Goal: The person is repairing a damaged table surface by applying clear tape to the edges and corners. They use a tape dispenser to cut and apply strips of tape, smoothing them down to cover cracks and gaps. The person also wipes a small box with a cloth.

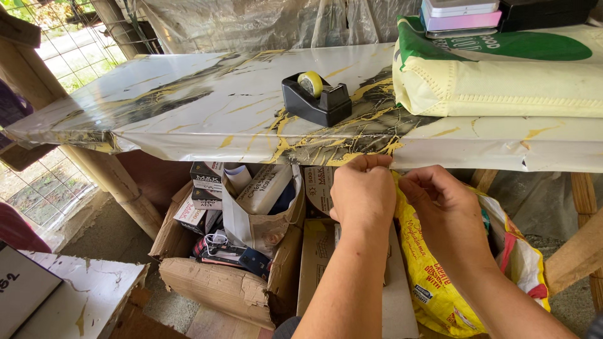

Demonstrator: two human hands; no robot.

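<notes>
Here both hands pinch the front edge of the marble-patterned covering (389, 154) on the tabletop: the left hand (363, 191) closed on it, the right hand (440, 201) gripping beside it. Most of the sheet lies smooth; this front lip hangs loose and wrinkled. A black tape dispenser (316, 97) sits just behind, untouched.

Makeshift market stall: plastic-covered table (207, 107), tape dispenser (316, 97), stock-filled cardboard boxes (220, 276), wire fencing (69, 44).
</notes>
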